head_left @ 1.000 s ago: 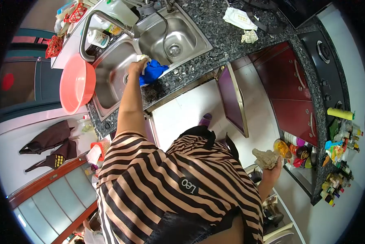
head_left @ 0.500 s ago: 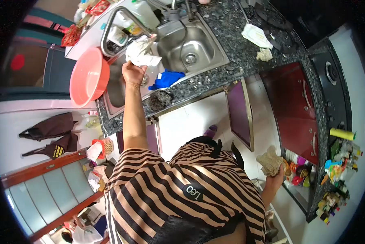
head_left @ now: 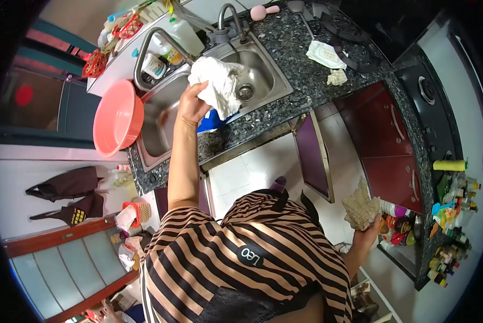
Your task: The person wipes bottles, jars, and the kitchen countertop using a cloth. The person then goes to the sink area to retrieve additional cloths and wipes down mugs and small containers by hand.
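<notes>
My left hand (head_left: pixel 194 105) is closed on a bunched white cloth (head_left: pixel 215 83), raised above the double sink (head_left: pixel 158 148) near its middle divider. Behind it a blue cloth (head_left: pixel 212 121) lies at the sink's front edge, partly hidden by my wrist and the white cloth. Off to the right, away from the counter, my right hand (head_left: pixel 367 232) grips a crumpled beige cloth (head_left: pixel 361 206) near the lower cabinets. A dark scrubber (head_left: pixel 210 144) rests on the counter's front edge beside my left forearm.
A pink basin (head_left: pixel 115 119) stands left of the sink. Bottles (head_left: pixel 185 36) and the curved faucet (head_left: pixel 144 48) are behind it. An open cabinet door (head_left: pixel 312 157) juts out below the counter. A white packet (head_left: pixel 325 54) and a small beige cloth (head_left: pixel 336 77) lie on the counter.
My left hand has lifted the white cloth and moved right, covering more of the blue cloth. My right hand, still holding the beige cloth, has shifted slightly. The view has tilted a little.
</notes>
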`<state>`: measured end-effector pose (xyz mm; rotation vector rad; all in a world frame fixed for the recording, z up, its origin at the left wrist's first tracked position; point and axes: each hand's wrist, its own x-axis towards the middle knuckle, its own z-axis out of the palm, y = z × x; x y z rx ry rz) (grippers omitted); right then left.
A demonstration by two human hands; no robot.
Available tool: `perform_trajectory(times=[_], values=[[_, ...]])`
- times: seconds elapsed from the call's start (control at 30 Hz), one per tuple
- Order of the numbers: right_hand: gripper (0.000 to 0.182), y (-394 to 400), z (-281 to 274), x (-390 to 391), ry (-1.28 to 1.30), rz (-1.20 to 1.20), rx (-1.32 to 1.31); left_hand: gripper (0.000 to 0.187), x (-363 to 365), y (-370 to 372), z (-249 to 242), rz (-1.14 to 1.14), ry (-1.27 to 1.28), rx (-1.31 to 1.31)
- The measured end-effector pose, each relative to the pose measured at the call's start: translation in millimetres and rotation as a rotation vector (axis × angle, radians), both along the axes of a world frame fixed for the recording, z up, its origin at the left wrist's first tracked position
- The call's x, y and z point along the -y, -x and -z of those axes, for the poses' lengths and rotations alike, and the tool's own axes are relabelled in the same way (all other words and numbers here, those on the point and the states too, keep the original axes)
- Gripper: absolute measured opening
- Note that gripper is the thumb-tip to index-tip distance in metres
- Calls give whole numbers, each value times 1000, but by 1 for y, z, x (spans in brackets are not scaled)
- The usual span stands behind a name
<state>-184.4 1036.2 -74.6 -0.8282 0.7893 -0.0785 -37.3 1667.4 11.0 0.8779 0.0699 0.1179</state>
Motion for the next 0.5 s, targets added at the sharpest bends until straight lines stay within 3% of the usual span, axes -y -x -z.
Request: perform_trajectory(times=[0.13,0.47,0.5], values=[[53,28,13,17,-43,28,5,55,25,-12,-19,-23,-129,-16],[51,78,17,33,-76,115,29,45,67,-40,-26,99,-382,-101],[51,76,16,31,-71,116,27,36,76,-43,-29,93,-407,-81]])
